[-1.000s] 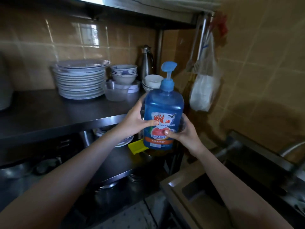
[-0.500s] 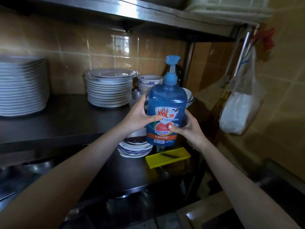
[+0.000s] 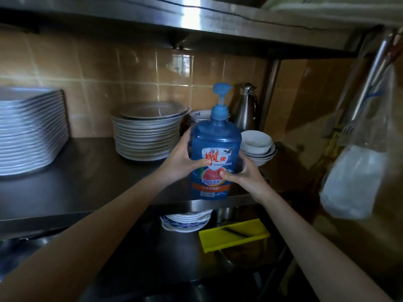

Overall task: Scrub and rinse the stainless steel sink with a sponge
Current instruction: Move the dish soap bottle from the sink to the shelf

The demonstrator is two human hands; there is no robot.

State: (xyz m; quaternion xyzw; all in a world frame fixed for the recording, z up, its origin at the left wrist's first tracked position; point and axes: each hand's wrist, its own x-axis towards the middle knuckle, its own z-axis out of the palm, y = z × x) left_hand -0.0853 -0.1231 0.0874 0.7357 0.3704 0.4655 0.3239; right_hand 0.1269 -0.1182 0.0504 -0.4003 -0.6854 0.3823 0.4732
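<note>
Both hands on the big blue see-through plastic pump bottle of dish soap (image 3: 216, 158), upright, pump head on top. Left hand (image 3: 181, 164) wraps the bottle's side, thumb across the label. Right hand (image 3: 244, 177) cups the lower right, thumb on the label too, so it's a snug two-handed hold w/ fingers curled round it. Bottle base is right at the front edge of the dark steel middle shelf (image 3: 87, 177); can't tell if it's touching or just above.

Behind: tall stack of grey-white round plates (image 3: 148, 136), and nested white bowls (image 3: 257, 144) to the right. On the lower shelf there's a flat yellow rectangular piece (image 3: 233, 234), which could be a sponge or a board, can't tell.

The stainless steel sink is not in shot at all.

Progress, my read: soap-handling stage only. No sponge in either hand, no water, no scrubbing on show. Can't say if the bottle's coming off the shelf or going on. Scrub + rinse both look left to do, as far as this view tells.
</note>
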